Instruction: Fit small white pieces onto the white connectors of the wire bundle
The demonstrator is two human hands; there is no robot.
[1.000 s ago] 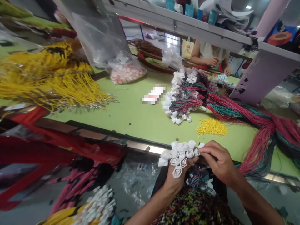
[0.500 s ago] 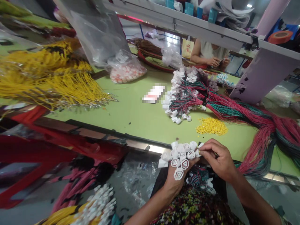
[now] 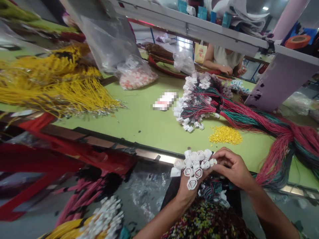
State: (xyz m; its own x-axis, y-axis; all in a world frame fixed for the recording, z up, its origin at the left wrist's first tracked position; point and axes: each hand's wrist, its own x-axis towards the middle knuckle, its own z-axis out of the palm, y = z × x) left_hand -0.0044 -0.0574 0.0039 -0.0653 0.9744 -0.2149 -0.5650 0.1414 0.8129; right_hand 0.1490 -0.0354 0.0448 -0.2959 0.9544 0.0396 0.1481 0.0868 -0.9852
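Your left hand (image 3: 185, 194) squeezes a bunch of white plugs (image 3: 195, 164) together so they stay in one tight clump just past the green table (image 3: 149, 139), while your curled right hand (image 3: 233, 169) touches their side.

Bright, even indoor light from a ceiling lamp (image 3: 265, 8), with soft shadows on the tabletop (image 3: 139, 132). Glare on the metal strip (image 3: 166, 159). Left hand (image 3: 188, 192) and right hand (image 3: 233, 167) sharp; frame edges stretched, smeared.
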